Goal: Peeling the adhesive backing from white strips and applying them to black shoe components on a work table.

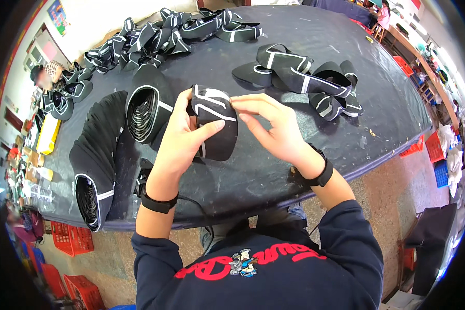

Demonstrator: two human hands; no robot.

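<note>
A black fabric shoe upper [219, 137] with white edging is held up above the table in front of me. My left hand [183, 134] is closed round its left side, with the thumb pressed across the front and the fingers partly hidden behind it. My right hand [274, 126] is at the upper's right edge. Its outstretched fingertips touch that edge, while the thumb stays apart below them. Just left of my left hand lies a nested stack of uppers [150, 106], and beyond it a longer curved stack [95, 150].
A dark sheet covers the table [274, 178]. Loose uppers form a heap [155, 39] at the far left and a smaller pile [305, 77] at the right. A black cable [199, 204] lies near the front edge. Red crates [70, 237] stand on the floor, and another person [51, 72] is at the left.
</note>
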